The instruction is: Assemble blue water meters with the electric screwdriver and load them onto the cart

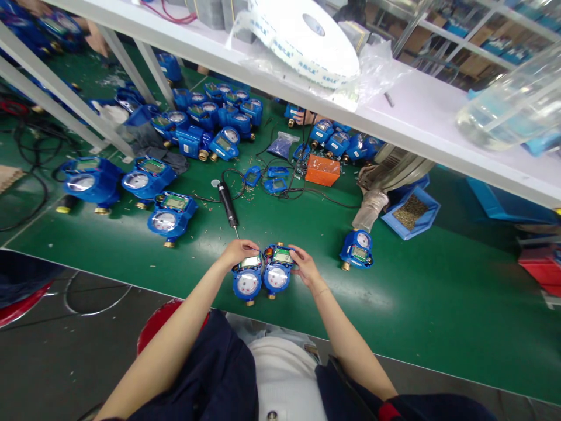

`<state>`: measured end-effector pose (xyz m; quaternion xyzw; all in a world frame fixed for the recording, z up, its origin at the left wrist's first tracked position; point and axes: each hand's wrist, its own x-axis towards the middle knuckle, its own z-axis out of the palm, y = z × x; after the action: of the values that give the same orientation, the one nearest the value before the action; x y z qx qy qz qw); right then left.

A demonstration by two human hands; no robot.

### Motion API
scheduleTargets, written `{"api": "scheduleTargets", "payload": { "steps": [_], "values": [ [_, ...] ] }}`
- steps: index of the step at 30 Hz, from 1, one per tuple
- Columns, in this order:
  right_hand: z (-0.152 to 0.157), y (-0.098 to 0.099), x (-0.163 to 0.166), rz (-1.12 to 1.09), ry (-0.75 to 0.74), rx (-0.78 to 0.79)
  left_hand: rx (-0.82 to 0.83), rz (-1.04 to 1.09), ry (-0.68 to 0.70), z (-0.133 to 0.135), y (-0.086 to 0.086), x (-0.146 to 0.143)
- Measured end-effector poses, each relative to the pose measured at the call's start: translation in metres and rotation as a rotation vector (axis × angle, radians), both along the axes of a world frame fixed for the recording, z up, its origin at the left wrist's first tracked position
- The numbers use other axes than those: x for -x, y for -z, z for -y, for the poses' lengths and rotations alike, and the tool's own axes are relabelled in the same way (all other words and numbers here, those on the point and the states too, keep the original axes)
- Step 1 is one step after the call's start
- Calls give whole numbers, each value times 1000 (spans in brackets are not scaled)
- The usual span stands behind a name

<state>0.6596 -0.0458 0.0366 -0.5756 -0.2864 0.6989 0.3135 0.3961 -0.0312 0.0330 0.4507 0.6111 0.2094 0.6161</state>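
Two blue water meters sit side by side on the green table near its front edge. My left hand (236, 251) curls over the top of the left meter (247, 279), fingers closed on its display cover. My right hand (304, 266) grips the right side of the right meter (277, 272), whose small screen shows. An electric screwdriver (228, 206) lies on the mat just beyond my left hand.
Another blue meter (357, 250) stands to the right. Several meters (164, 216) lie at the left and in a pile (210, 117) farther back. An orange box (322, 169), a blue bin of screws (410, 213) and a white shelf (407, 114) overhead.
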Motion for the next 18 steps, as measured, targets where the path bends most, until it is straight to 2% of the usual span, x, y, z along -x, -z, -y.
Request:
{"api": "scheduleTargets", "payload": {
  "steps": [18],
  "values": [
    [1,0,1,-8,7,3,-3,-1,-4,0,-5,-2]
  ]
}}
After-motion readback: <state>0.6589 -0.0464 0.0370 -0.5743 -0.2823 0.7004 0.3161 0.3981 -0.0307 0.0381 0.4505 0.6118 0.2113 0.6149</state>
